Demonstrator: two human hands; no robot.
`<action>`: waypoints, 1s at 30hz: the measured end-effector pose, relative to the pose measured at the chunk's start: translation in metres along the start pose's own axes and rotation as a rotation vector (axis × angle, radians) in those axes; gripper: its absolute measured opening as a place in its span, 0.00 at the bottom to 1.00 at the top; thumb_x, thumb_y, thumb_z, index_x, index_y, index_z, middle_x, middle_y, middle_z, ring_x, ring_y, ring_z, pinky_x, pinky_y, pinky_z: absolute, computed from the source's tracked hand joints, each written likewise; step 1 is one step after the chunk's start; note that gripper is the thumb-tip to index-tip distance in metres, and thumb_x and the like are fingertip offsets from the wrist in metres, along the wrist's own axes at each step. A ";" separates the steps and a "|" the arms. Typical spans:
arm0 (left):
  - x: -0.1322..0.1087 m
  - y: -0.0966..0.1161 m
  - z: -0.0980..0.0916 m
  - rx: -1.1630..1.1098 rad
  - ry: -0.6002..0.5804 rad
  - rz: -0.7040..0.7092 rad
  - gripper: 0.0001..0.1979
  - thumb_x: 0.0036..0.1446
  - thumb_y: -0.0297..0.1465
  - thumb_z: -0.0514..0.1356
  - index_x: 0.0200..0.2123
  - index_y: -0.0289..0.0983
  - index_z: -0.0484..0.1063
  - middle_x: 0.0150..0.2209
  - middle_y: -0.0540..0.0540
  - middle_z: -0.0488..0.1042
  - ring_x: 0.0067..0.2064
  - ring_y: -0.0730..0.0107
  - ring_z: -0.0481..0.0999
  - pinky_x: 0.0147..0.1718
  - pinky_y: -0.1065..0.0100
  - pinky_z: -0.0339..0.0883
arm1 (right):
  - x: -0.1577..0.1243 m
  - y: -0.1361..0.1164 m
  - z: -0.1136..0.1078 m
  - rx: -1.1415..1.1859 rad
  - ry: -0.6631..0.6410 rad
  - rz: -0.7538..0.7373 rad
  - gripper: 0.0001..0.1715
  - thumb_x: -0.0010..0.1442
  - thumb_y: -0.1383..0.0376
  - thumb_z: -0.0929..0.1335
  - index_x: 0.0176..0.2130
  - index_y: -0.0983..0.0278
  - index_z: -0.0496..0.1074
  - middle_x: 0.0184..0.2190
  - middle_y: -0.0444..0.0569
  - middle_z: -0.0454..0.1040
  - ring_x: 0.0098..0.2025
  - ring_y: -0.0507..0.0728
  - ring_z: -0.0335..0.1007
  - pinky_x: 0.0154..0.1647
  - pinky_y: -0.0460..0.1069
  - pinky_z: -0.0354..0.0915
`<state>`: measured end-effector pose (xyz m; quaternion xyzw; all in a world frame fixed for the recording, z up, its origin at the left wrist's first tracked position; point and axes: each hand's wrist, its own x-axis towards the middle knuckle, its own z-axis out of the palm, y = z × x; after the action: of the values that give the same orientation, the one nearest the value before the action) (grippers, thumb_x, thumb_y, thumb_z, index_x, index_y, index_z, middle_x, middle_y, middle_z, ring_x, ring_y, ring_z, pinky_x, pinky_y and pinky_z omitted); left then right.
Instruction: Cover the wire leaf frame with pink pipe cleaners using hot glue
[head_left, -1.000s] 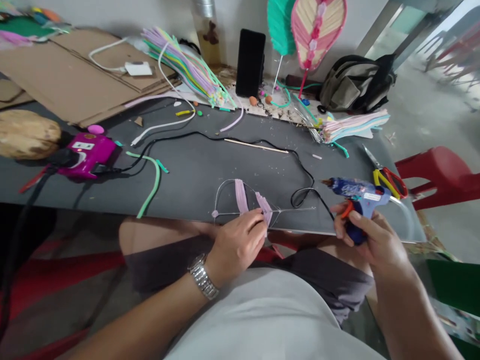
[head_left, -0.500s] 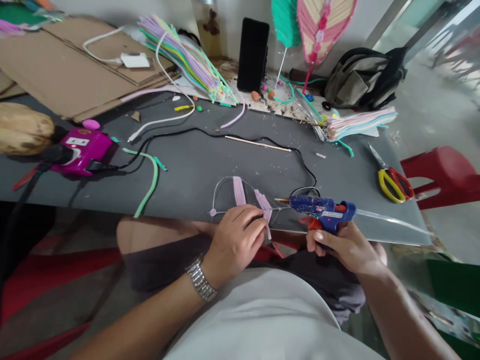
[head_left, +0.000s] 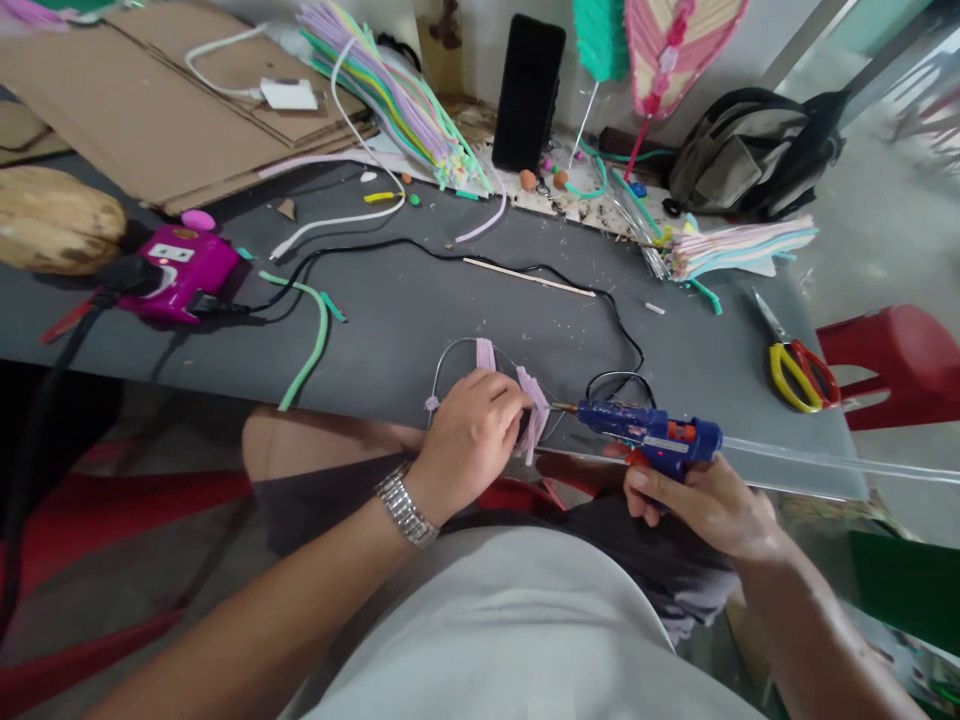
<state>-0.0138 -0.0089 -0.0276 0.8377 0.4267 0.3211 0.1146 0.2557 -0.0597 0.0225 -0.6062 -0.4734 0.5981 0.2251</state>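
My left hand [head_left: 471,441] pinches a lilac pipe cleaner strip [head_left: 534,412] against a leaf-shaped wire frame [head_left: 452,358] at the near edge of the grey table [head_left: 420,320]. A second lilac strip [head_left: 485,353] crosses the frame above my fingers. My right hand [head_left: 701,503] grips a blue hot glue gun [head_left: 651,431] lying level. Its metal nozzle points left and nearly touches the strip beside my left fingertips. A clear glue stick juts out of the gun's back toward the right.
The gun's black cord [head_left: 525,275] loops across the table to a magenta socket box [head_left: 180,272]. Yellow-and-red scissors [head_left: 799,368] lie at the right, near a red chair [head_left: 900,358]. Pipe cleaner bundles [head_left: 397,90], cardboard [head_left: 142,120], a phone [head_left: 528,92] and a bag [head_left: 757,150] line the back.
My right hand has swung the glue gun down and left, bringing its nozzle up to the strip. My left hand has kept its pinch on the strip and frame.
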 end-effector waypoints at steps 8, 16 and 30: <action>0.009 -0.008 -0.003 0.059 -0.143 0.094 0.07 0.66 0.20 0.59 0.38 0.33 0.77 0.34 0.44 0.74 0.39 0.60 0.72 0.41 0.59 0.70 | 0.005 0.004 0.004 -0.446 0.135 -0.084 0.26 0.60 0.45 0.74 0.23 0.61 0.75 0.16 0.45 0.72 0.20 0.53 0.67 0.21 0.47 0.63; 0.011 -0.011 -0.004 0.099 -0.230 0.111 0.09 0.67 0.20 0.56 0.38 0.33 0.76 0.35 0.43 0.73 0.39 0.59 0.71 0.41 0.60 0.68 | 0.004 -0.007 0.010 -0.651 0.092 -0.186 0.17 0.66 0.50 0.70 0.34 0.59 0.74 0.22 0.39 0.74 0.25 0.51 0.65 0.27 0.46 0.63; 0.020 -0.003 -0.013 0.248 -0.235 0.127 0.10 0.68 0.22 0.55 0.34 0.35 0.74 0.31 0.44 0.73 0.38 0.58 0.69 0.39 0.57 0.57 | -0.002 -0.008 0.008 -0.673 0.125 -0.305 0.21 0.67 0.48 0.68 0.31 0.59 0.68 0.22 0.40 0.68 0.24 0.51 0.60 0.25 0.46 0.61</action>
<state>-0.0155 0.0074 -0.0101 0.9025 0.3928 0.1723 0.0391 0.2462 -0.0606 0.0287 -0.6040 -0.7139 0.3304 0.1282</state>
